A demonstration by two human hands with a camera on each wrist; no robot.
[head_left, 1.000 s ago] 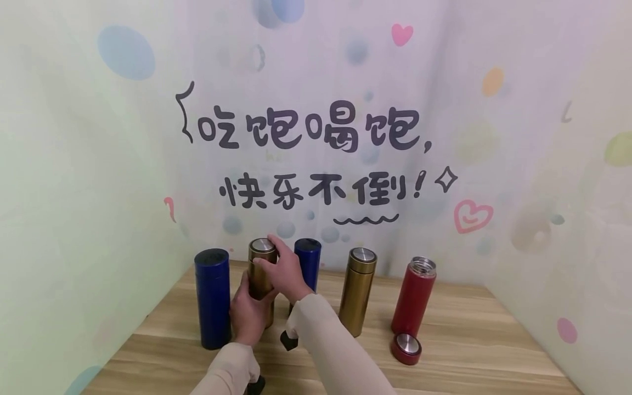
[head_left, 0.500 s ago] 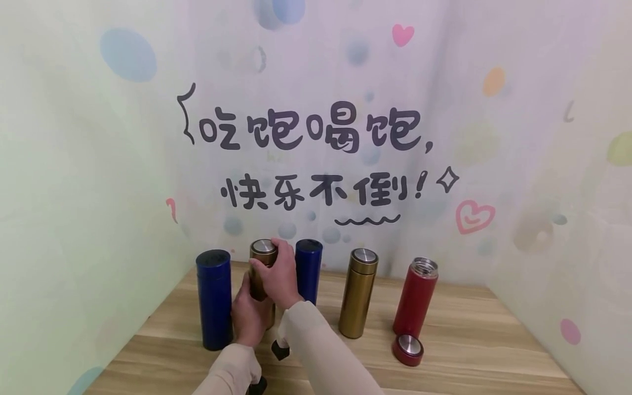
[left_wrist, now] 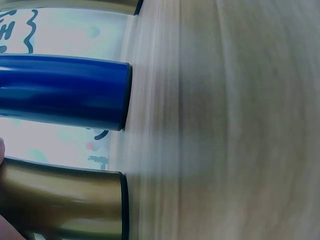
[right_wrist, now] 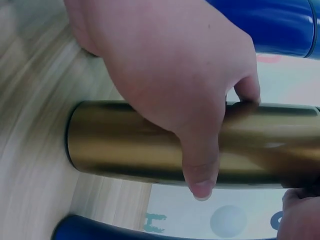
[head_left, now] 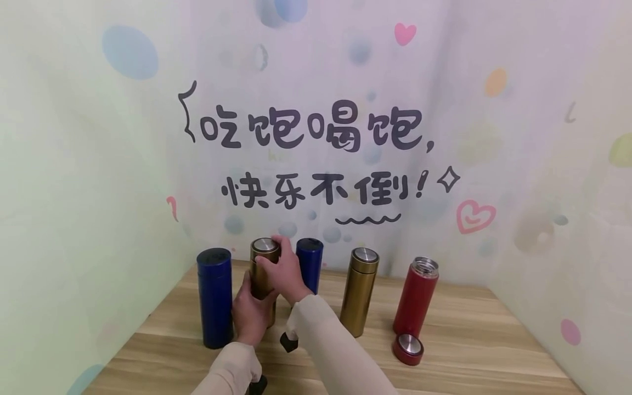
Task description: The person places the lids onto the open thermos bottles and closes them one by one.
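Observation:
A gold thermos (head_left: pixel 261 277) with a steel-topped lid (head_left: pixel 265 246) stands upright on the wooden table, left of centre. My left hand (head_left: pixel 250 317) grips its body low down, thumb and fingers wrapped round it; in the right wrist view that same left hand (right_wrist: pixel 175 75) crosses the thermos. Higher up, my right hand (head_left: pixel 282 274) holds the lid between thumb and fingers. Only a bit of the right hand (right_wrist: pixel 302 220) shows at the edge of the right wrist view. In the left wrist view the gold thermos (left_wrist: pixel 65 202) stands with its dark base on the wood.
A blue thermos (head_left: pixel 214 299) stands just left of my left hand, another blue thermos (head_left: pixel 309 266) behind my right. Further right are a second gold thermos (head_left: pixel 359 293) and a lidless red thermos (head_left: pixel 416 296), its red lid (head_left: pixel 408 349) lying before it. A printed curtain (head_left: pixel 316 71) encloses the table.
My right hand and wrist turned left round the lid by half a second ago, and have since swung back to the right. My left hand keeps its grip in place.

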